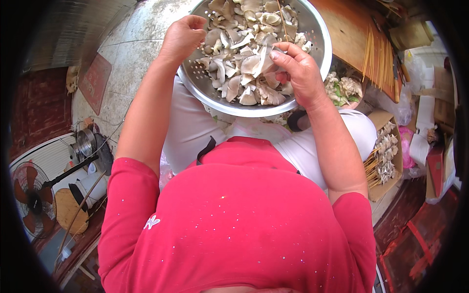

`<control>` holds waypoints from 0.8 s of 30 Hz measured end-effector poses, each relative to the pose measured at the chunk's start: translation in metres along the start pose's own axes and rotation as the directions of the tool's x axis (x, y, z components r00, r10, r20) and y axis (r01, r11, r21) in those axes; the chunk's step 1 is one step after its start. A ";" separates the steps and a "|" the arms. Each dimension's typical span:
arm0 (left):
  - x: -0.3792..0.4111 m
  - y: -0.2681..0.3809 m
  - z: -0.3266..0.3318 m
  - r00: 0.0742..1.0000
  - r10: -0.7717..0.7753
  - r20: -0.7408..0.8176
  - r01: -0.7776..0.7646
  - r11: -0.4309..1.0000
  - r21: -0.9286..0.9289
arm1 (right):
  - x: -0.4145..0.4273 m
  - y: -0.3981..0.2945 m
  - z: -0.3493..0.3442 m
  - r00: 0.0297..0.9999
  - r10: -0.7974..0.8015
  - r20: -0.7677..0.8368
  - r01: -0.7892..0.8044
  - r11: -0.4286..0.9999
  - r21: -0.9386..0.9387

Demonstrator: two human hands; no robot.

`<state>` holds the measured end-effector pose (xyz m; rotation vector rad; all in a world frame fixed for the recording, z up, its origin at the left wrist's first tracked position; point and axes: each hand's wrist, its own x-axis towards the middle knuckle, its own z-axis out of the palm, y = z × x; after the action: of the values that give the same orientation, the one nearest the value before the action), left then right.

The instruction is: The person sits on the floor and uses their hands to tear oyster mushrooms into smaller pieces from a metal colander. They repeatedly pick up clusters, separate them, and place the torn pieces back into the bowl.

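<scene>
A perforated steel colander (234,110) full of torn grey oyster mushrooms (234,88) rests over my lap. My right hand (302,71) reaches over its right side, thumb and fingers pinching a pale oyster mushroom piece (264,60). Just above that hand, a thin bamboo skewer (283,20) slants across the mushrooms; its upper end runs out of the picture. My left hand (185,38) hovers by the colander's left rim with its fingers curled in. Whether anything sits between those fingertips is hidden.
Bamboo skewers (377,55) lie on a wooden board (340,22) at the right, near a wooden handle (396,86). Skewered mushrooms (386,154) fill a cardboard box (379,119) by my right knee. Mushroom scraps with greens (342,89) sit below the board. A fan (34,201) stands left.
</scene>
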<state>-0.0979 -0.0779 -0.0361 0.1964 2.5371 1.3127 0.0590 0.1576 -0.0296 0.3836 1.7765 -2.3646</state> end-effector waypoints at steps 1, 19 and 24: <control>0.003 -0.006 0.005 0.998 0.057 -0.014 -0.055 0.989 0.139 | 0.000 0.000 0.000 1.000 -0.005 -0.005 0.005 1.000 -0.004; 0.019 -0.002 0.039 0.993 -0.012 0.116 -0.090 0.551 0.830 | 0.002 -0.001 0.000 0.999 -0.013 0.050 0.014 1.000 -0.018; 0.009 0.008 0.030 0.992 -0.063 0.112 -0.058 0.560 0.827 | 0.002 0.000 0.001 0.984 -0.064 0.164 0.069 0.997 -0.030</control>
<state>-0.0970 -0.0474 -0.0474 0.4405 2.8110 -0.0469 0.0572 0.1562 -0.0300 0.1240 1.7800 -2.3293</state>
